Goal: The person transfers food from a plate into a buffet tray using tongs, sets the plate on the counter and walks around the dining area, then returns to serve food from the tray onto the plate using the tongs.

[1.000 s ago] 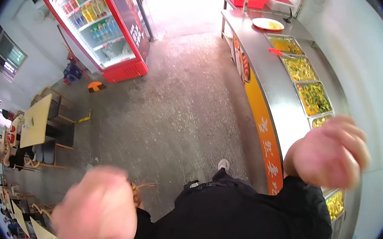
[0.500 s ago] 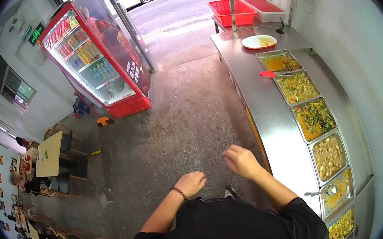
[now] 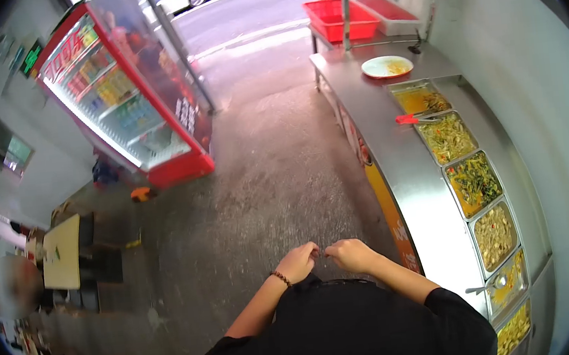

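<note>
In the head view my left hand [image 3: 298, 262], with a beaded bracelet [image 3: 281, 278] at its wrist, is held in front of my waist with the fingers curled in. Close beside it, with a small gap between the fingertips, my right hand [image 3: 351, 255] is also closed, thumb and fingers pinched. Whatever they may hold is too small or hidden to make out. Both hands are just above the front of my black shirt [image 3: 341, 324]. The steel counter [image 3: 413, 185] stands to the right of my right forearm, apart from it.
Food trays [image 3: 474, 184] line the counter, with red-handled tongs [image 3: 411, 119] and a ladle [image 3: 497, 283] resting on them. A white plate [image 3: 384, 67] and a red basket [image 3: 337, 23] stand farther back. Left are a drinks fridge [image 3: 131, 100], a table [image 3: 62, 260] and a blurred person [image 3: 13, 286].
My hands have come together: the left moved right, the right moved down and left. The view has shifted, so the fridge and table sit farther left.
</note>
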The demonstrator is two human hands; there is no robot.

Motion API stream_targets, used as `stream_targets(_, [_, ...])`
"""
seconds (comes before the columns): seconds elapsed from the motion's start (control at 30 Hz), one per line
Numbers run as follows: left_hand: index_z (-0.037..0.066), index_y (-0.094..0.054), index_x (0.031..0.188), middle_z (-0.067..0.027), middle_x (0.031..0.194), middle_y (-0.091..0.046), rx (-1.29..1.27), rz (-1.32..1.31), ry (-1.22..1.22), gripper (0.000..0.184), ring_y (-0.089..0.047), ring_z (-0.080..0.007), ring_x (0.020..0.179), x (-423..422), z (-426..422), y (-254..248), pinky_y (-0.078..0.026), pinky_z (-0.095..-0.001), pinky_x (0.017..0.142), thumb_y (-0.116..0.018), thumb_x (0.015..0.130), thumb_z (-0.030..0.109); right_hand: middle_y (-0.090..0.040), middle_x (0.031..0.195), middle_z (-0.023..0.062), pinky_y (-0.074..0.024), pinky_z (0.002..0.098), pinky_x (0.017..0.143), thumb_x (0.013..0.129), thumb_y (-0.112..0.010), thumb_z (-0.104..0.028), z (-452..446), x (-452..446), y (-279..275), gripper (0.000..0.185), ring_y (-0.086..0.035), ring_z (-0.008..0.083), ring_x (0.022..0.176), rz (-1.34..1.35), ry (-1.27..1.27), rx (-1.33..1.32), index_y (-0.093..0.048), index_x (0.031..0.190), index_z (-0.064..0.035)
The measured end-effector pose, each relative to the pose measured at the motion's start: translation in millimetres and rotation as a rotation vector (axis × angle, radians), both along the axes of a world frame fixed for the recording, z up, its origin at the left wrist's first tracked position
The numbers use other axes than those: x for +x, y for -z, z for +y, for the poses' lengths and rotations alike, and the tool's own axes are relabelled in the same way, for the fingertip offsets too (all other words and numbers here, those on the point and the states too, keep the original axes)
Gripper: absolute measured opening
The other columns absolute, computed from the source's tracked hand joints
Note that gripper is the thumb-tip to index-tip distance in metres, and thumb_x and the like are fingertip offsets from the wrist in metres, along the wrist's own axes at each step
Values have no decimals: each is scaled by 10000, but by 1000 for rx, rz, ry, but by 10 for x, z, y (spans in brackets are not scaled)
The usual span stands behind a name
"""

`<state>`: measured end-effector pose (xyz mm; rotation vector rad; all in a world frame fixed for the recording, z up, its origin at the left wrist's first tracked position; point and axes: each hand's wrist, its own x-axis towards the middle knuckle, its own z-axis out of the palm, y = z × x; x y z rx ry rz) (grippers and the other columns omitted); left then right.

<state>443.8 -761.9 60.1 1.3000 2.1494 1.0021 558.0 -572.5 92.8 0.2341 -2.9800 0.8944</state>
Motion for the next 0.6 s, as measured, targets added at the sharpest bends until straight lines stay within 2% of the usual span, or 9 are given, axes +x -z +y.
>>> stream_targets(0.07, [-1,-635,865,-197,862,-657,87,-79,13,216,-632,-374,861,-308,83,-107,-497,-446,754,-520,922,173,-635,830,108,-541,440,696,783,-614,-100,-38,-232,-59,145,-650,321,818,121,-6,25,-641,924,-77])
stream_targets(0.13, [7,-639,858,-187,860,-661,-190,-19,77,258,-640,-352,852,-601,80,-247,-496,-419,744,-517,944,217,-618,842,100,-539,428,707,777,-618,-104,-87,-498,-125,135,-651,308,833,144,48,-12,-635,908,-77])
stream_targets(0.2, [7,-642,839,-176,834,-660,-177,-29,143,286,-644,-339,820,-879,59,-212,-497,-413,732,-519,948,241,-608,847,95,-535,415,685,769,-637,-119,-128,-733,-212,112,-640,305,800,139,-34,125,-612,857,-55])
stream_targets(0.27, [9,-649,800,-154,783,-658,-157,-47,183,345,-652,-312,756,-1116,35,-144,-501,-400,707,-523,957,289,-596,798,86,-532,409,674,765,-649,-144,-177,-946,-202,108,-637,293,787,123,5,152,-599,806,-58])
stream_targets(0.33, [12,-652,788,-144,759,-654,-141,-57,229,327,-651,-304,718,-1291,50,-119,-503,-395,687,-512,951,259,-604,776,84,-532,407,672,772,-647,-160,-221,-1096,-227,105,-638,291,784,128,-20,220,-610,787,-64])
stream_targets(0.47, [14,-646,812,-163,776,-654,-113,-37,248,245,-648,-331,728,-1432,120,-63,-502,-398,674,-499,920,178,-620,770,82,-534,407,675,783,-645,-179,-269,-1260,-206,115,-643,284,779,99,-6,194,-614,759,-71])
stream_targets(0.53, [12,-625,883,-223,824,-631,48,-124,181,196,-610,-420,827,-1390,183,-47,-483,-474,729,-535,906,185,-638,795,81,-536,409,690,791,-642,-188,-230,-1276,-161,123,-651,277,782,56,-4,202,-614,759,-73])
stream_targets(0.57, [17,-612,955,-219,873,-650,93,-236,145,147,-622,-412,864,-1366,203,-49,-493,-463,746,-544,894,132,-638,795,81,-536,409,690,791,-642,-188,-191,-1294,-135,123,-651,277,782,56,-1,205,-614,759,-73])
stream_targets(0.6, [17,-612,955,-219,873,-650,95,-236,151,147,-622,-412,864,-1364,234,-27,-493,-463,746,-544,894,132,-639,795,80,-536,411,697,782,-645,-188,-143,-1311,-126,120,-654,275,787,29,6,213,-614,759,-74])
